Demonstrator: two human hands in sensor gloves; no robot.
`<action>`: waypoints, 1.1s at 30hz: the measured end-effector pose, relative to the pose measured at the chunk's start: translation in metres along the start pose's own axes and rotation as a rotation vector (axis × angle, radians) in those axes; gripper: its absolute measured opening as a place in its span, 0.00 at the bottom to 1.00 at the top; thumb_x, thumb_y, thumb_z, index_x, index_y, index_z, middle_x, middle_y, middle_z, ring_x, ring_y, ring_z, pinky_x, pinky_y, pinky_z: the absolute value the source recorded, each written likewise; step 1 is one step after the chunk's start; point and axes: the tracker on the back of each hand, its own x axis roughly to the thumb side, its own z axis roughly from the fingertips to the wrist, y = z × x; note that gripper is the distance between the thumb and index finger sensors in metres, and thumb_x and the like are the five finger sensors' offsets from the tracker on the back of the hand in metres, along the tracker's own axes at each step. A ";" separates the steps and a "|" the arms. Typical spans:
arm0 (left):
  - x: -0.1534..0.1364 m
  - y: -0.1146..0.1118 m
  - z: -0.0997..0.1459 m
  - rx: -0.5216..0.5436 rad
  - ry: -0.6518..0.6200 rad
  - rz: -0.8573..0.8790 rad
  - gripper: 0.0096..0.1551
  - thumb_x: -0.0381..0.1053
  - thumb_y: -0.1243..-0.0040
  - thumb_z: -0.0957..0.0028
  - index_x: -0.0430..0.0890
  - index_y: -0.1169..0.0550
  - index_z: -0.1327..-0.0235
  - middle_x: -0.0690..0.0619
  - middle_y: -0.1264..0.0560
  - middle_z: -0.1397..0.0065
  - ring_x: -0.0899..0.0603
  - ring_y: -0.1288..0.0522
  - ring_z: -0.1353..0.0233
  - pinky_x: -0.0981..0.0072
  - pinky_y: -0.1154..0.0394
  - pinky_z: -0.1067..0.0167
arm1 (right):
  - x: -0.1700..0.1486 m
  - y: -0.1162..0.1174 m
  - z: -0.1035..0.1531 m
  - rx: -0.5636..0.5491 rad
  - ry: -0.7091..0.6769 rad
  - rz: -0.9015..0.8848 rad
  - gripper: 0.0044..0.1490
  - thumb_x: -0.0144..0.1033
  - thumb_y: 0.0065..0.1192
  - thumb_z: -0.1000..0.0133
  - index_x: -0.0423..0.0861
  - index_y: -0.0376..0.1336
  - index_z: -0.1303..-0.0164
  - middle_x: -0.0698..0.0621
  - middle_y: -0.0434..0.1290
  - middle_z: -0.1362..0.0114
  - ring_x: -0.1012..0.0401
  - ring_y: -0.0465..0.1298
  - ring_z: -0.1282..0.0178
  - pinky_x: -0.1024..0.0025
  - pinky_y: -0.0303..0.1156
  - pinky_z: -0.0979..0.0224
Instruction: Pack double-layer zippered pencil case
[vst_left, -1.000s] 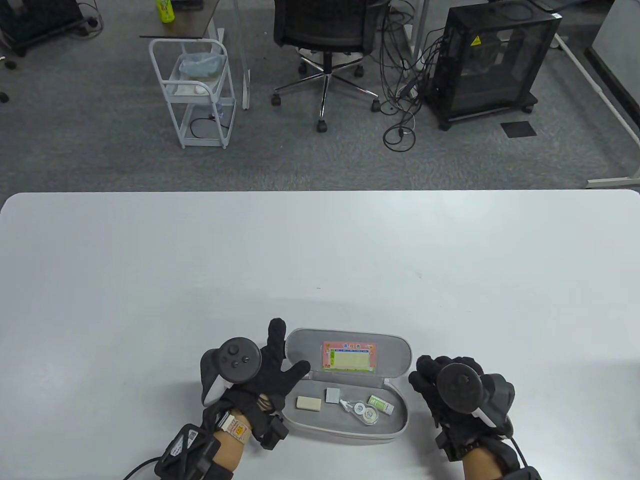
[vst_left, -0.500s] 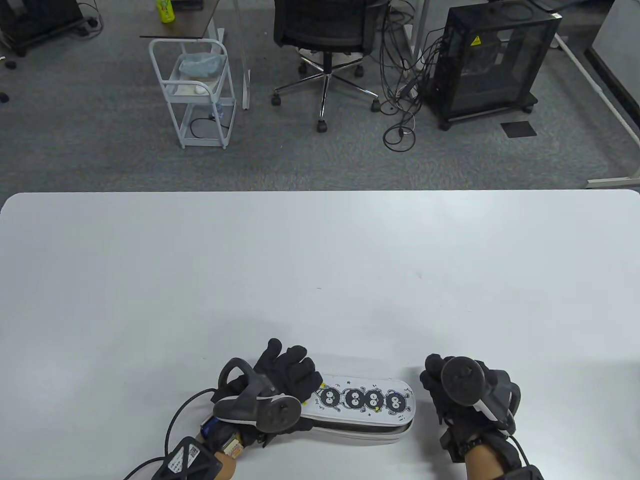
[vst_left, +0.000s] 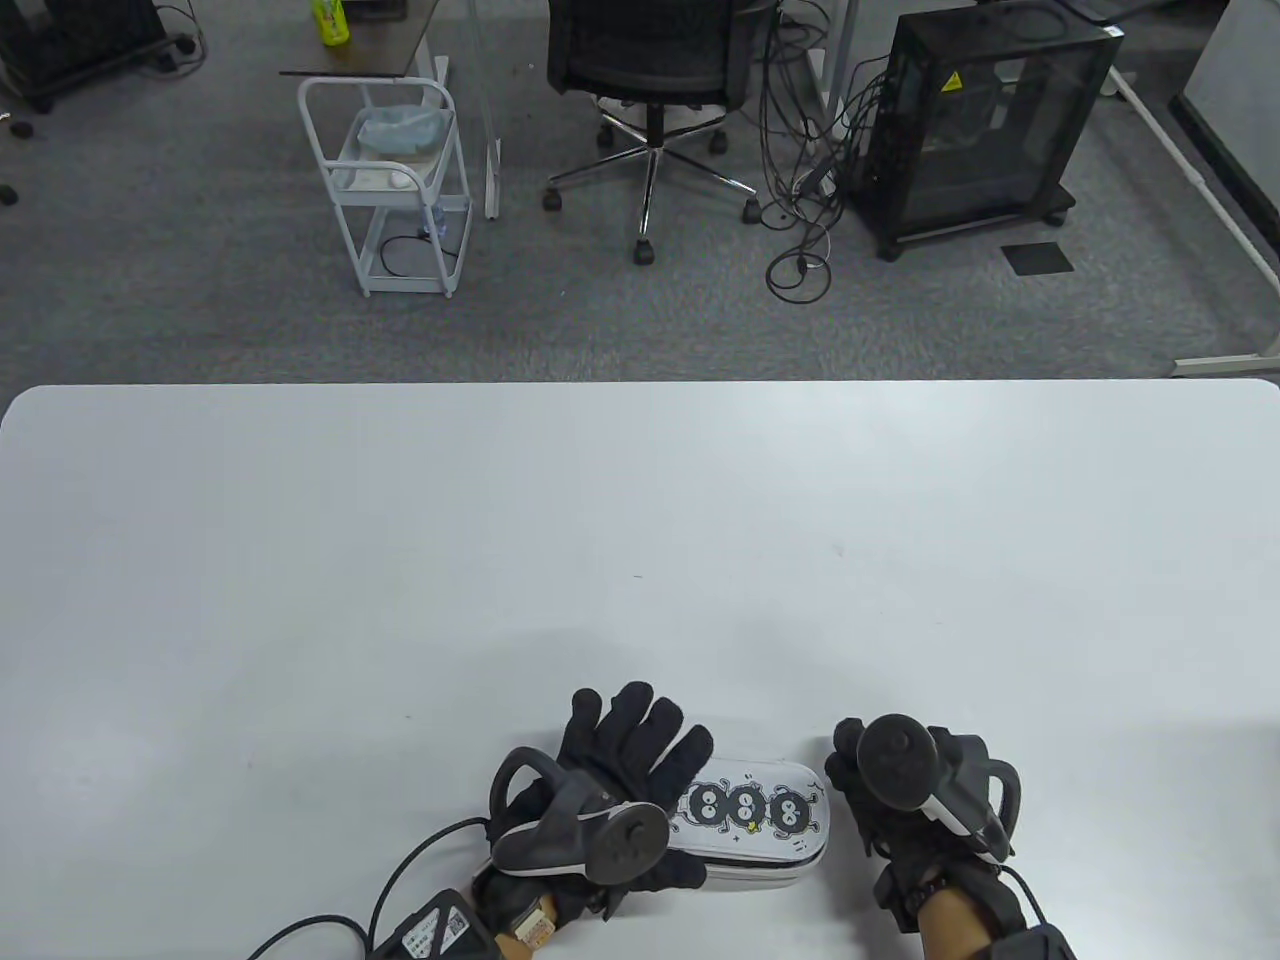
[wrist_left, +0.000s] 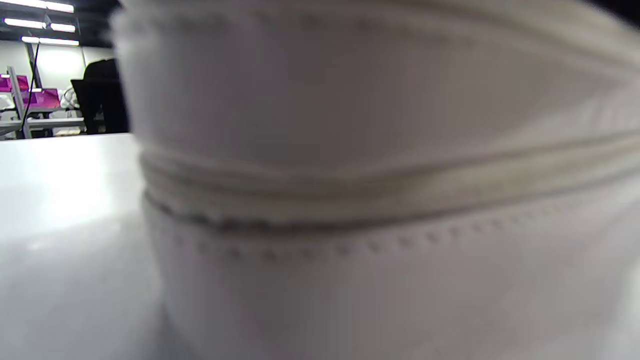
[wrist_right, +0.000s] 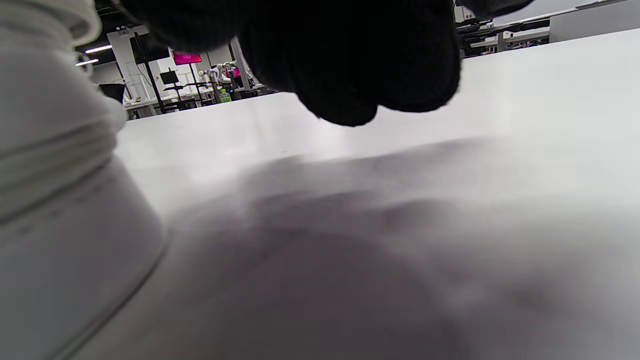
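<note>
The white pencil case with black soot-ball figures lies closed on the table near the front edge. My left hand rests flat on the left part of its lid, fingers stretched out. The left wrist view is filled by the case's side and its zipper seam, very close and blurred. My right hand sits at the case's right end with fingers curled. In the right wrist view the curled fingers hang above the table with nothing in them, and the case's end is at the left.
The white table stretches wide behind and to both sides of the case. Beyond its far edge are an office chair, a white cart and a black cabinet on the floor.
The lid came down from open to closed over the eraser and the other small items. My left hand turned over onto the lid and slid right. The right hand stayed at the right end.
</note>
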 end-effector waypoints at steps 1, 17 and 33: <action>0.001 -0.004 -0.002 -0.042 0.014 -0.026 0.64 0.89 0.56 0.70 0.61 0.63 0.28 0.45 0.53 0.14 0.26 0.56 0.15 0.23 0.55 0.26 | 0.000 0.000 0.000 0.004 -0.004 -0.003 0.34 0.51 0.62 0.51 0.48 0.69 0.36 0.50 0.80 0.40 0.53 0.78 0.42 0.44 0.59 0.25; -0.026 -0.016 -0.002 0.024 -0.224 -0.075 0.62 0.89 0.53 0.74 0.61 0.49 0.28 0.48 0.34 0.24 0.36 0.26 0.26 0.35 0.35 0.29 | 0.019 0.018 0.001 0.315 -0.308 -0.147 0.41 0.45 0.59 0.52 0.57 0.55 0.24 0.50 0.75 0.26 0.50 0.75 0.33 0.42 0.54 0.22; -0.043 -0.021 0.007 0.038 -0.391 -0.114 0.63 0.89 0.56 0.84 0.66 0.52 0.31 0.52 0.38 0.23 0.37 0.32 0.22 0.34 0.38 0.27 | 0.068 0.037 0.019 0.329 -0.613 -0.131 0.30 0.44 0.63 0.57 0.51 0.72 0.44 0.55 0.82 0.45 0.56 0.79 0.43 0.45 0.58 0.23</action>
